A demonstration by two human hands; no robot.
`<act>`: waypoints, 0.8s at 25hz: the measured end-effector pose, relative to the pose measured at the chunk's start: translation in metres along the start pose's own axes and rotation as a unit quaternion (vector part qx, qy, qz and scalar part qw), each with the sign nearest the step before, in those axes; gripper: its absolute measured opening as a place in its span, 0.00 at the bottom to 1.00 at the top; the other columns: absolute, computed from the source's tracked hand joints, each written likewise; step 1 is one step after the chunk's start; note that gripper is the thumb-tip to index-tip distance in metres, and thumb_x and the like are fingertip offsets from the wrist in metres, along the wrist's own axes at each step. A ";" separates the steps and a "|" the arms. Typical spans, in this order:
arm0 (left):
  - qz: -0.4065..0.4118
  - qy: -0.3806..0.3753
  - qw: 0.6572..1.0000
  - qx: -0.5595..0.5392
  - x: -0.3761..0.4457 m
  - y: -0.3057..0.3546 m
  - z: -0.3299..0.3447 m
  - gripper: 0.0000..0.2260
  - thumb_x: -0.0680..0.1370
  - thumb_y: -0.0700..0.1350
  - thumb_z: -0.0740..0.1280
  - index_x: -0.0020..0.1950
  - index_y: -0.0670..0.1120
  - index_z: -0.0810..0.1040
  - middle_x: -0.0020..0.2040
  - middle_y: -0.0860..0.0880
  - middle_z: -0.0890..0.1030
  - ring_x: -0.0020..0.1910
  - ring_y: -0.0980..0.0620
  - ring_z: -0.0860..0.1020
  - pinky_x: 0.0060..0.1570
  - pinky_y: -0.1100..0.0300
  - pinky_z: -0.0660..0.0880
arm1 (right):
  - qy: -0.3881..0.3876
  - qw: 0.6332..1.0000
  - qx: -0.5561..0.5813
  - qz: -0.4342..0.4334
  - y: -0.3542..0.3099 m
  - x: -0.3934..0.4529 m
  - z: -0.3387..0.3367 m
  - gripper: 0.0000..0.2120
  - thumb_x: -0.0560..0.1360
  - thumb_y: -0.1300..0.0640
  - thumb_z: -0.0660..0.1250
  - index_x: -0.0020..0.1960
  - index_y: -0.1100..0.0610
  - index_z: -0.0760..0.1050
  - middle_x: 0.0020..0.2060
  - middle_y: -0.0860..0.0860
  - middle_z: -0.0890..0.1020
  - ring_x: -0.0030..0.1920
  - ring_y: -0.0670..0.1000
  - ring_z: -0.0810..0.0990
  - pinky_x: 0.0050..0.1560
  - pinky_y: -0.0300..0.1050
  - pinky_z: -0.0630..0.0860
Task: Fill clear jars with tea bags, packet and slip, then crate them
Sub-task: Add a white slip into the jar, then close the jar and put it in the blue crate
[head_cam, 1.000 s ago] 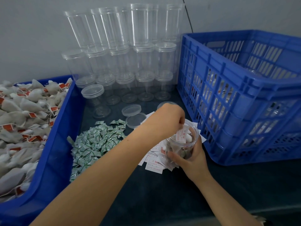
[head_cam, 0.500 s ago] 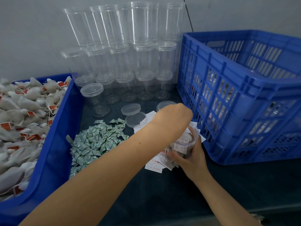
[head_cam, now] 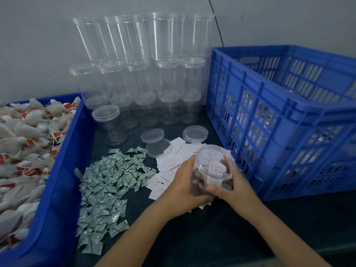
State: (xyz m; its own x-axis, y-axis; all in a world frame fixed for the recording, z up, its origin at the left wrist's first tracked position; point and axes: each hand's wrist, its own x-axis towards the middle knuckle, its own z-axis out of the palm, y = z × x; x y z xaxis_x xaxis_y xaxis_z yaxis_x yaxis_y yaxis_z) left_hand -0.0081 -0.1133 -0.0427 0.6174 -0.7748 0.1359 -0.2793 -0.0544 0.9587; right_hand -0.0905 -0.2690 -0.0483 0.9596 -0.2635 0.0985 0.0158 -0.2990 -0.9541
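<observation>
Clear plastic, lidless, the jar [head_cam: 213, 166] sits tilted between both hands over the scattered white paper slips [head_cam: 169, 164]. The left hand [head_cam: 185, 187] cups its near left side with fingers curled round the wall; the right hand [head_cam: 231, 187] grips the right side, thumb across the front. Inside lie tea bags and one red-printed slip [head_cam: 216, 169] (the print is too small to read). Left of the left hand spreads a heap of green-and-white packets [head_cam: 107, 182], and beyond that a blue tray of tea bags [head_cam: 23, 151]. Right of the right hand stands a blue slatted crate [head_cam: 279, 120]. Beyond both hands lie loose lids [head_cam: 152, 134] and stacked empty jars [head_cam: 146, 70].
</observation>
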 end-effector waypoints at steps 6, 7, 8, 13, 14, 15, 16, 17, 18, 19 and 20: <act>0.035 0.020 0.999 -0.006 0.004 0.003 0.003 0.40 0.65 0.39 0.77 0.57 0.78 0.61 0.56 0.76 0.71 0.56 0.72 0.73 0.45 0.75 0.74 | -0.083 0.956 -0.281 0.028 -0.071 0.017 -0.032 0.55 0.61 0.33 0.76 0.79 0.42 0.50 0.72 0.43 0.66 0.70 0.44 0.68 0.67 0.42 0.66; 0.028 0.027 0.999 -0.004 0.003 0.006 0.002 0.40 0.65 0.38 0.77 0.56 0.78 0.62 0.56 0.75 0.72 0.56 0.72 0.73 0.45 0.76 0.73 | -0.122 0.930 -0.344 0.031 -0.086 0.022 -0.035 0.52 0.64 0.35 0.76 0.79 0.40 0.50 0.71 0.45 0.66 0.69 0.47 0.68 0.67 0.43 0.67; 0.025 0.030 0.999 -0.001 0.001 0.009 0.001 0.39 0.66 0.38 0.77 0.56 0.77 0.63 0.56 0.74 0.73 0.55 0.72 0.74 0.45 0.76 0.73 | -0.158 0.905 -0.394 0.039 -0.102 0.027 -0.036 0.51 0.66 0.36 0.76 0.78 0.37 0.48 0.69 0.47 0.67 0.68 0.49 0.69 0.66 0.45 0.69; 0.072 0.028 0.996 0.037 -0.010 0.048 -0.019 0.38 0.64 0.44 0.79 0.60 0.75 0.63 0.58 0.71 0.74 0.57 0.71 0.73 0.48 0.79 0.69 | -0.241 0.790 -0.564 0.011 -0.183 0.029 -0.032 0.41 0.68 0.34 0.71 0.74 0.30 0.52 0.50 0.41 0.66 0.50 0.47 0.73 0.47 0.44 0.73; 0.083 0.027 0.996 0.036 -0.011 0.059 -0.024 0.37 0.63 0.47 0.79 0.60 0.75 0.64 0.59 0.68 0.75 0.58 0.68 0.74 0.49 0.78 0.70 | -0.238 0.783 -0.575 0.003 -0.201 0.028 -0.034 0.38 0.68 0.34 0.71 0.73 0.32 0.57 0.47 0.40 0.68 0.47 0.45 0.74 0.44 0.43 0.74; 0.093 0.026 0.995 0.030 -0.009 0.068 -0.028 0.36 0.63 0.49 0.79 0.61 0.73 0.64 0.60 0.65 0.76 0.59 0.65 0.75 0.50 0.75 0.71 | -0.237 0.783 -0.575 -0.001 -0.220 0.030 -0.037 0.36 0.67 0.34 0.72 0.71 0.34 0.61 0.45 0.40 0.70 0.44 0.43 0.75 0.40 0.42 0.74; 0.103 0.024 0.994 0.016 -0.007 0.076 -0.032 0.35 0.63 0.52 0.79 0.62 0.71 0.65 0.60 0.63 0.76 0.59 0.62 0.76 0.52 0.73 0.72 | -0.236 0.788 -0.569 0.001 -0.239 0.033 -0.042 0.34 0.66 0.34 0.73 0.69 0.36 0.64 0.42 0.39 0.71 0.40 0.43 0.77 0.36 0.40 0.74; 0.112 0.022 0.993 -0.001 -0.002 0.084 -0.035 0.34 0.63 0.54 0.78 0.63 0.69 0.66 0.60 0.61 0.77 0.59 0.60 0.76 0.53 0.70 0.73 | -0.232 0.796 -0.559 0.005 -0.259 0.038 -0.051 0.34 0.65 0.34 0.74 0.67 0.36 0.65 0.41 0.39 0.72 0.36 0.42 0.79 0.32 0.37 0.75; 0.116 0.025 0.993 -0.015 0.004 0.090 -0.037 0.34 0.63 0.57 0.78 0.65 0.66 0.66 0.59 0.59 0.77 0.58 0.57 0.77 0.53 0.67 0.74 | -0.224 0.807 -0.547 0.011 -0.278 0.043 -0.061 0.35 0.62 0.34 0.74 0.66 0.36 0.66 0.40 0.38 0.72 0.33 0.41 0.81 0.28 0.35 0.75; 0.115 0.032 0.993 -0.026 0.012 0.095 -0.039 0.35 0.62 0.59 0.77 0.65 0.64 0.66 0.59 0.58 0.78 0.58 0.56 0.78 0.54 0.64 0.75 | -0.211 0.819 -0.533 0.016 -0.297 0.048 -0.072 0.38 0.58 0.33 0.75 0.66 0.36 0.68 0.40 0.38 0.73 0.32 0.42 0.82 0.27 0.33 0.76; 0.114 0.040 0.992 -0.032 0.022 0.098 -0.040 0.35 0.62 0.59 0.77 0.66 0.62 0.66 0.58 0.58 0.78 0.58 0.55 0.78 0.54 0.61 0.76 | -0.192 0.834 -0.517 0.017 -0.314 0.052 -0.084 0.41 0.53 0.33 0.73 0.65 0.37 0.70 0.41 0.38 0.74 0.33 0.44 0.83 0.28 0.33 0.77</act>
State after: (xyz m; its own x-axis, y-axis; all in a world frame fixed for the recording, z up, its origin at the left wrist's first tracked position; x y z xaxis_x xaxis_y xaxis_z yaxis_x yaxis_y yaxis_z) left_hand 0.0076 -0.1104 0.0648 0.6005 -0.7102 0.3675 -0.3725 0.1582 0.9145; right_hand -0.0687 -0.2657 0.2798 0.9769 -0.0343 -0.2111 -0.0735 -0.9808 -0.1804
